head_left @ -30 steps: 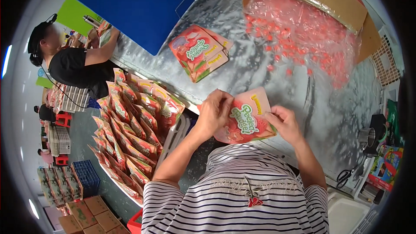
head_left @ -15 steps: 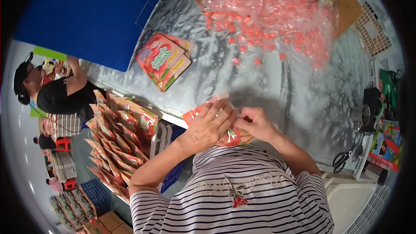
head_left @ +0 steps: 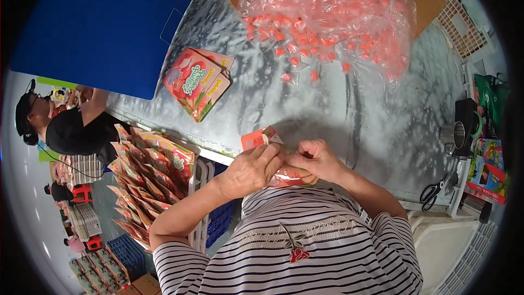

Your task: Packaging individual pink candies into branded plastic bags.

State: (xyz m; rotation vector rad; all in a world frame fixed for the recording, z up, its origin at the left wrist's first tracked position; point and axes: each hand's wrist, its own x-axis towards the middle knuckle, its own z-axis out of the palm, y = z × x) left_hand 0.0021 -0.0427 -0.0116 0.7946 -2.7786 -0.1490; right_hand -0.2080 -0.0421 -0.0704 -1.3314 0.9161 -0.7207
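Observation:
A red printed pouch (head_left: 290,177) is held close to my striped shirt, at the near edge of the table. My left hand (head_left: 252,170) grips its left side with bent fingers, and a red-and-cream corner sticks up beyond the knuckles. My right hand (head_left: 317,158) pinches the pouch's right side, thumb and forefinger together. The fingers hide much of the pouch, so I cannot tell whether its top is sealed. Farther left on the table lies a small stack of flat red pouches (head_left: 192,83).
Small wrapped red pieces (head_left: 314,49) spill from a plastic-lined carton (head_left: 426,3) at the back. Many filled pouches (head_left: 147,180) stand in a white crate at left. A blue bin (head_left: 103,27) is far left, scissors (head_left: 432,195) at right. A person (head_left: 76,123) sits left.
Both hands stay on the pouch; the left fingers have drawn together and its upper corner now shows more above them. The view has shifted slightly.

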